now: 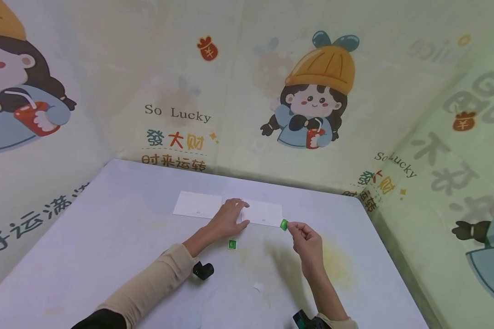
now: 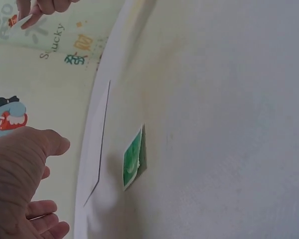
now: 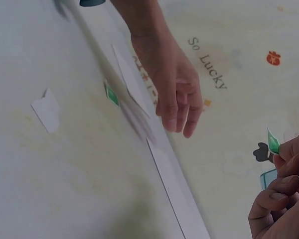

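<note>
Between thumb and fingertips, my right hand (image 1: 308, 246) pinches a small green postage stamp (image 1: 284, 224) near the right end of a white paper rectangle (image 1: 263, 212). The right wrist view shows this stamp (image 3: 273, 142) sticking up from the fingertips, partly covered by them. My left hand (image 1: 226, 219) hovers over the inner ends of that white paper and a second one (image 1: 197, 204) to its left, fingers loosely bent and holding nothing. Below the left hand lies another green stamp (image 2: 133, 159) on the table, slightly curled, with a pale perforated border.
A torn white scrap of paper (image 3: 47, 110) lies on the near part of the white table (image 1: 140, 237). Black wrist devices (image 1: 203, 270) are worn on both arms. Printed cloth (image 1: 238, 100) with cartoon figures and lettering hangs behind the table's far edge.
</note>
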{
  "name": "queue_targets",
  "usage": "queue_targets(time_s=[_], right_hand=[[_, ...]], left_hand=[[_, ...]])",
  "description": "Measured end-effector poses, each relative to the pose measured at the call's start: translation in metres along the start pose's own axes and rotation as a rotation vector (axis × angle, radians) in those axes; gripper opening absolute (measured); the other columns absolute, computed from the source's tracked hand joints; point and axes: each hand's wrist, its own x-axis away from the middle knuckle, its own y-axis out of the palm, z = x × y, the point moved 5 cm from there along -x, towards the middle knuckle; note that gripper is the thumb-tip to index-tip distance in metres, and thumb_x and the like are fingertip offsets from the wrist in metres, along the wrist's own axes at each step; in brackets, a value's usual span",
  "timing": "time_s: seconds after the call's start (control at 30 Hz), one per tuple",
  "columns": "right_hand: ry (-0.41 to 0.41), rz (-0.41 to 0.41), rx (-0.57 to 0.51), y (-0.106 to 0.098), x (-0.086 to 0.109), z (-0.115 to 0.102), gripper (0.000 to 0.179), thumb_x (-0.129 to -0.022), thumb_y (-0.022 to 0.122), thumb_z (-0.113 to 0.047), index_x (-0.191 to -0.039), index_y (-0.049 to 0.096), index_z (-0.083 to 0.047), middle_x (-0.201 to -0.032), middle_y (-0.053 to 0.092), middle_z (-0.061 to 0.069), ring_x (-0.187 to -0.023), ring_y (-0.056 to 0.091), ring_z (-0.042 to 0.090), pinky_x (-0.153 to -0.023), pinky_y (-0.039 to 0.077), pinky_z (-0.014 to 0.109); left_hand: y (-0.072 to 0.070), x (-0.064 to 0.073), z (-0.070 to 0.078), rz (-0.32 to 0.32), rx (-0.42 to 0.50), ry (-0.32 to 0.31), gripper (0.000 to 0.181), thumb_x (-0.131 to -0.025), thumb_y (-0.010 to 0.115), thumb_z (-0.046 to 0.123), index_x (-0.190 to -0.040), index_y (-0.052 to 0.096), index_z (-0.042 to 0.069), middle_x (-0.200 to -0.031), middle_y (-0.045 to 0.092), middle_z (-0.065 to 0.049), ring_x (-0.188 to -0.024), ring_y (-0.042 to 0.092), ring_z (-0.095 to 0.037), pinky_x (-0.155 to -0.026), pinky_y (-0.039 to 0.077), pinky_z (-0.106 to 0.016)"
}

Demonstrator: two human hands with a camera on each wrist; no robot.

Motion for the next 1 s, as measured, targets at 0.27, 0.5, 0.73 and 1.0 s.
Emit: queue_targets(time_s=[0.27,0.5,0.73,1.0], right_hand=[[0.023,0.005,-0.040,0.003,-0.011,-0.002,0.040,-0.083,0.075,-0.033,-0.102,0.063,0.000,-0.059,0.041,-0.006,-0.049,0.030,0.007,-0.046,0.026,0.021],[0.032,0.006,-0.020,0.006,-0.025,0.003,0.035,-0.084,0.073,-0.031,-0.101,0.064,-0.002,-0.059,0.042,-0.007,-0.048,0.031,0.007,-0.046,0.026,0.021],[0.050,0.019,0.031,0.005,-0.040,0.009,0.031,-0.086,0.071,-0.030,-0.102,0.065,-0.004,-0.060,0.043,-0.008,-0.050,0.033,0.007,-0.046,0.027,0.021],[0.075,0.027,0.101,0.002,-0.056,0.018,0.033,-0.085,0.072,-0.033,-0.103,0.066,-0.006,-0.062,0.044,-0.008,-0.053,0.036,0.008,-0.047,0.030,0.021]], left_hand=[[0.010,-0.005,-0.010,-0.041,0.005,-0.073,0.053,-0.089,0.064,0.037,-0.137,0.046,0.020,-0.146,0.038,-0.011,-0.136,0.033,-0.027,-0.109,0.032,-0.045],[0.017,-0.008,-0.015,-0.058,0.008,-0.102,0.055,-0.091,0.062,0.039,-0.139,0.044,0.018,-0.147,0.037,-0.009,-0.136,0.033,-0.025,-0.110,0.032,-0.044],[0.022,-0.010,-0.019,-0.049,0.013,-0.102,0.052,-0.092,0.061,0.037,-0.137,0.047,0.015,-0.144,0.041,-0.011,-0.133,0.036,-0.025,-0.110,0.031,-0.044],[0.027,-0.012,-0.022,-0.065,-0.021,-0.099,0.049,-0.093,0.060,0.035,-0.135,0.049,0.014,-0.139,0.044,-0.012,-0.129,0.039,-0.026,-0.108,0.034,-0.042]])
